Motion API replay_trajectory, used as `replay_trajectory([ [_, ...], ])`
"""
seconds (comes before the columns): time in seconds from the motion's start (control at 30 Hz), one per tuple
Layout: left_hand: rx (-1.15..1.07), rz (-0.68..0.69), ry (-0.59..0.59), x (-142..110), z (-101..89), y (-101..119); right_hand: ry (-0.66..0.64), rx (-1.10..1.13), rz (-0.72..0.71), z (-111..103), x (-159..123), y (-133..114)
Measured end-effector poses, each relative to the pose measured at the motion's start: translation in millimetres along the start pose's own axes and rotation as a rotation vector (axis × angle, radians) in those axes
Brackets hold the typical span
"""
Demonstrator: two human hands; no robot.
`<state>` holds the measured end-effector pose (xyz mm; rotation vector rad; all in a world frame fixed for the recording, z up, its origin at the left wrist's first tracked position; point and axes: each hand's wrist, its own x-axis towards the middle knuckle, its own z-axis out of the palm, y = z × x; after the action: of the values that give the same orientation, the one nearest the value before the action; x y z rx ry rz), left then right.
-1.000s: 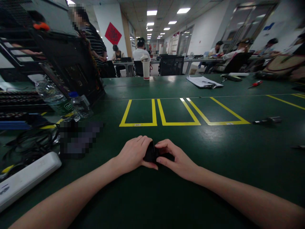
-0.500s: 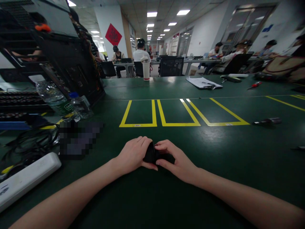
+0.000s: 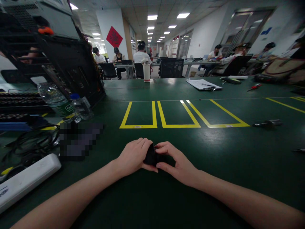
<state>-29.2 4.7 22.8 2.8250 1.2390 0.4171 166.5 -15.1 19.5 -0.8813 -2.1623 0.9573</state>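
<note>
A small black object (image 3: 150, 155) with a rounded outline stands on edge between my hands, just above the dark green tabletop (image 3: 152, 197). Its kind is hard to make out, since my fingers cover much of it. My left hand (image 3: 135, 156) is wrapped round its left side, thumb below and fingers over the top. On the other side, my right hand (image 3: 175, 162) is curved, with the tips of its thumb and fingers at the object's right edge. The space inside the right hand's curl shows dark tabletop.
Yellow tape outlines (image 3: 181, 126) mark the table ahead. At left are a white power strip (image 3: 28, 181), black cables (image 3: 28, 146), plastic bottles (image 3: 53, 98) and a computer case (image 3: 78, 70). A screwdriver-like tool (image 3: 268, 123), clipboard (image 3: 203, 84) and cup (image 3: 146, 71) lie or stand beyond. People sit behind.
The scene sits slightly lower in the picture. Both hands keep almost the same pose on the black object, and less dark shape shows inside my right hand's curl.
</note>
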Motion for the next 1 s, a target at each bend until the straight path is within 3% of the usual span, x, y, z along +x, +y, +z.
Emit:
replay_trajectory([
  [0.17, -0.009, -0.002, -0.008, 1.0, -1.2, 1.0, -0.002, 0.056, 0.059, 2.9, 1.1, 2.5],
  [0.43, -0.025, 0.008, 0.01, -0.7, -0.5, 0.2, -0.006, -0.037, -0.022, -1.9, -2.0, -2.8],
  [0.83, -0.016, 0.0, 0.008, -0.7, -0.3, 0.5, -0.016, -0.045, 0.021, 1.7, -1.2, -1.7],
  [1.0, -0.01, 0.008, 0.008, 0.2, 0.9, -0.1, -0.004, -0.083, -0.038, 0.2, -2.2, -3.1],
])
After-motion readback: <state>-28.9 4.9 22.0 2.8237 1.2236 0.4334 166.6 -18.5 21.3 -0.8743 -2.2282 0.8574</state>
